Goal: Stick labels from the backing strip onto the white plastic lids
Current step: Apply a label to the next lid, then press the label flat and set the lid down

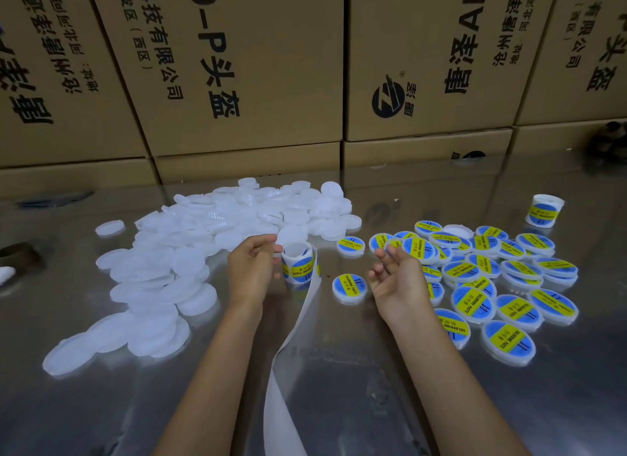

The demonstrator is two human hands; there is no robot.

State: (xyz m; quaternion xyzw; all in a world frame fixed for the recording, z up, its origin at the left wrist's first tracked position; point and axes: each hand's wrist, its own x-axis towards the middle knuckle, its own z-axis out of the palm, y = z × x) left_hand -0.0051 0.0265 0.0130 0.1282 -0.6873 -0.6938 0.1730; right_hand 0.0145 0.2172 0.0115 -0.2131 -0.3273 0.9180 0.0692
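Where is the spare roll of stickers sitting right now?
The spare roll stands upright at the far right of the metal table, just beyond the labelled lids, near the cardboard boxes.

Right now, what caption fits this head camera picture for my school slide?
Left hand holds the label roll between plain white lids and labelled lids; right hand open.
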